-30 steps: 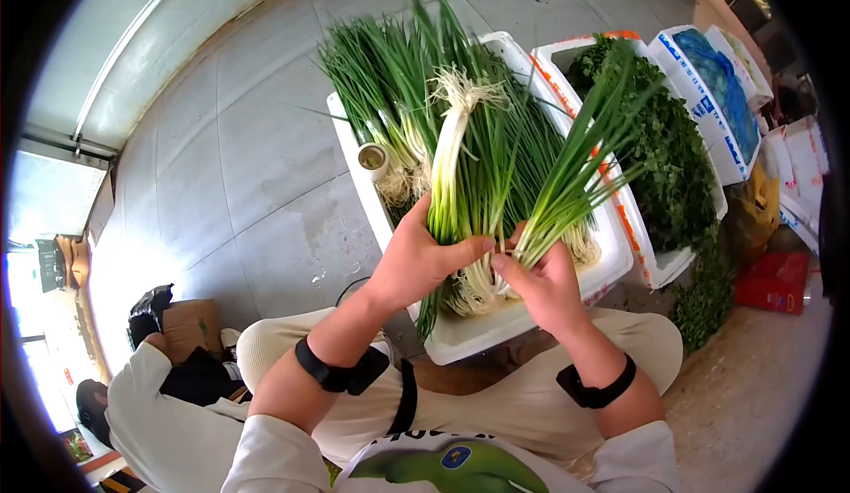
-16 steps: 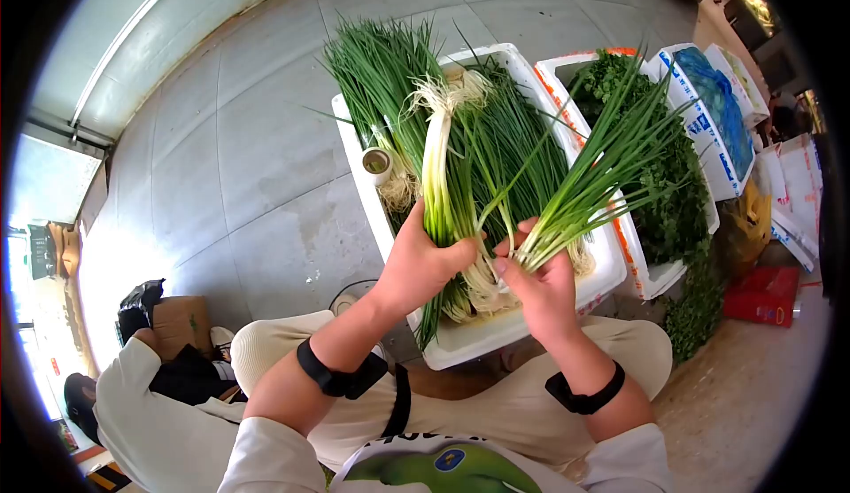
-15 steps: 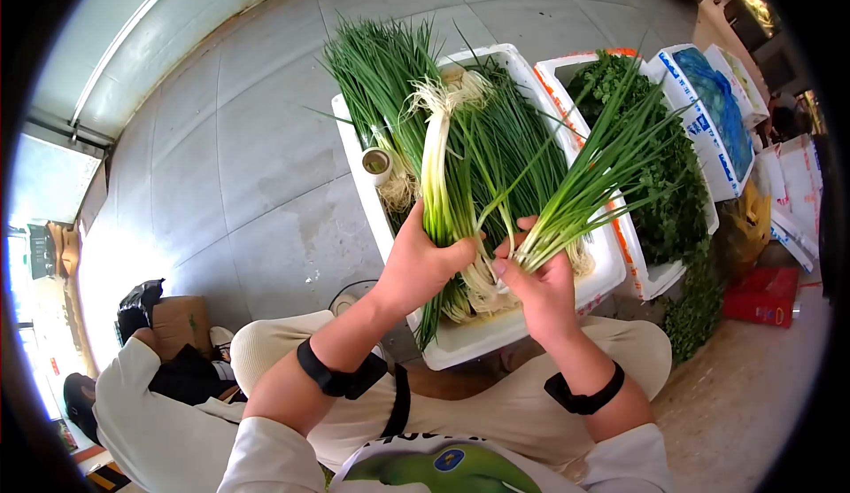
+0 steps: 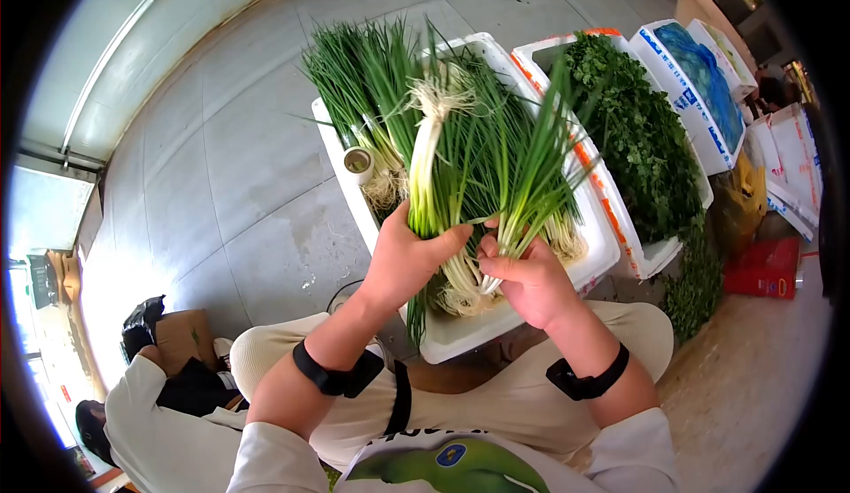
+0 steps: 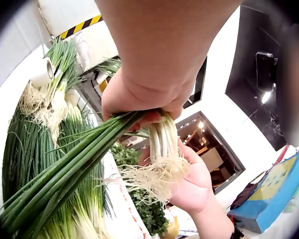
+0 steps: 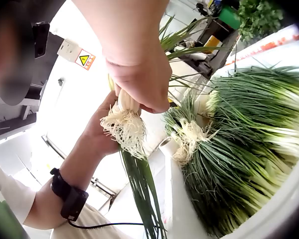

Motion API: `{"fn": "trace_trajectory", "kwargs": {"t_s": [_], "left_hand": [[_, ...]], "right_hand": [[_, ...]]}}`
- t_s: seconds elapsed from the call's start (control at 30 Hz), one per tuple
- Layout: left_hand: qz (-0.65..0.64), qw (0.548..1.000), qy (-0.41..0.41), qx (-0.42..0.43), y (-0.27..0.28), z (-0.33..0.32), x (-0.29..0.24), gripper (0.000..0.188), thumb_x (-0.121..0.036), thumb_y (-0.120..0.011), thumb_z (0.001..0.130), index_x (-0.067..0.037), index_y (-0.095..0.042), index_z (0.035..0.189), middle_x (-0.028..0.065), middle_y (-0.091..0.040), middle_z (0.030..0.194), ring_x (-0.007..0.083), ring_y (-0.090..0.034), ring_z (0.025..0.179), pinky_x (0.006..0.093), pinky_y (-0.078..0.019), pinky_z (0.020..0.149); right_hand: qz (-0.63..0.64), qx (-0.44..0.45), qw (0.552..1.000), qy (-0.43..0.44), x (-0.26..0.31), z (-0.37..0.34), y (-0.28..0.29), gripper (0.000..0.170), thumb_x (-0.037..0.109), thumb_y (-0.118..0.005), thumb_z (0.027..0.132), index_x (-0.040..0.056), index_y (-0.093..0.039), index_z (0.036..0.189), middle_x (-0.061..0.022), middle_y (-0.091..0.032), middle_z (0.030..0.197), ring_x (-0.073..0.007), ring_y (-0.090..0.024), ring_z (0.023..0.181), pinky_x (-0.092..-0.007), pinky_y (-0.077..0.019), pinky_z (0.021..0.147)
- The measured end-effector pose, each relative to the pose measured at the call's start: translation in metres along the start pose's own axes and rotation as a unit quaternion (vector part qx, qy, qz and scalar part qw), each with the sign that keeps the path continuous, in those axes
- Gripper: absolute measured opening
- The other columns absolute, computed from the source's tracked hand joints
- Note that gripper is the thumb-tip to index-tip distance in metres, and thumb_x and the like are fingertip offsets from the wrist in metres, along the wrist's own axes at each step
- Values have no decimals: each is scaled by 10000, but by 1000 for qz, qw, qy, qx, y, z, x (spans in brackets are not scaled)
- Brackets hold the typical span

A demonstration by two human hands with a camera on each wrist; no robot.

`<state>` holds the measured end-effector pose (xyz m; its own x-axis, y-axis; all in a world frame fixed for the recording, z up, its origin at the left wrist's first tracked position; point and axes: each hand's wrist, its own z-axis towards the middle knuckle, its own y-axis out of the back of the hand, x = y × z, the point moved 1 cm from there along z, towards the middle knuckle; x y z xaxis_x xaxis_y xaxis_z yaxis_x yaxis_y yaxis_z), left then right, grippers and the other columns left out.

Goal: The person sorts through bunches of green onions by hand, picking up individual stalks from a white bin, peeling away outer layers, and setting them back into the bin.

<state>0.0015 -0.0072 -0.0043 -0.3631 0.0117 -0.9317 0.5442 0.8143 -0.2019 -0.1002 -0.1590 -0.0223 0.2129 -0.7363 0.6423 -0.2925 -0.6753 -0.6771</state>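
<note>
My left hand (image 4: 403, 258) grips a bunch of scallions (image 4: 428, 161) with its white roots pointing up and away. From this hand the green leaves (image 5: 84, 152) trail down in the left wrist view. Close beside it, my right hand (image 4: 529, 285) pinches a smaller scallion bunch (image 4: 522, 209) near the root end, leaves fanning up and away. Its pale tangled roots (image 6: 127, 130) hang below the fist in the right wrist view. Both hands are over a white foam box (image 4: 460, 344) filled with more scallions (image 4: 482, 85).
A roll of tape (image 4: 358, 163) sits at the box's left side by tied scallions. To the right stand a foam box of leafy herbs (image 4: 637, 139) and a box with blue plastic (image 4: 708, 81). Another person's white sleeve (image 4: 146, 395) shows at lower left.
My right hand has moved in closer to the left, and its scallions have swung from leaning right to more upright. The left hand keeps its grip. The head view has shifted slightly.
</note>
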Motion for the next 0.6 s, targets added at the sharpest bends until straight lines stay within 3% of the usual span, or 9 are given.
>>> {"fn": "trace_trajectory", "kwargs": {"t_s": [0.07,0.33,0.4,0.5,0.6], "left_hand": [[29,999,-17,-32,5,2,9,317,-96,-692,857,24,-576,1126,53,-666,970,117,-622,848,289,-521,773],[-10,1000,4,-20,4,-2,1,269,-96,-619,886,33,-587,1119,86,-696,967,145,-647,857,297,-533,781],[-39,999,10,-13,1,-5,-2,283,-95,-624,896,34,-584,1144,105,-696,1036,154,-652,918,305,-533,823],[-24,1000,-13,10,1,-7,1,292,-88,-629,901,34,-581,1161,121,-684,1101,155,-646,969,311,-527,855],[-47,998,-3,28,0,-9,-2,320,-89,-647,892,35,-584,1181,95,-674,1082,139,-629,959,304,-517,863]], "right_hand": [[24,-5,1000,2,1,2,0,357,-68,-669,796,54,-567,1115,-17,-566,947,-134,-555,912,-267,-445,838],[23,-62,998,7,4,0,2,290,8,-723,809,37,-571,1055,-54,-630,954,-165,-605,904,-317,-478,837],[-92,-69,992,53,2,2,3,292,37,-754,810,33,-574,1040,-64,-648,968,-155,-619,911,-315,-494,823],[-181,-41,982,39,7,-1,-8,328,13,-771,791,21,-559,1042,-60,-639,954,-140,-613,924,-299,-503,809],[-192,-37,979,53,3,1,-7,335,-28,-758,780,23,-535,1024,-58,-625,946,-136,-609,918,-288,-504,793]]}}
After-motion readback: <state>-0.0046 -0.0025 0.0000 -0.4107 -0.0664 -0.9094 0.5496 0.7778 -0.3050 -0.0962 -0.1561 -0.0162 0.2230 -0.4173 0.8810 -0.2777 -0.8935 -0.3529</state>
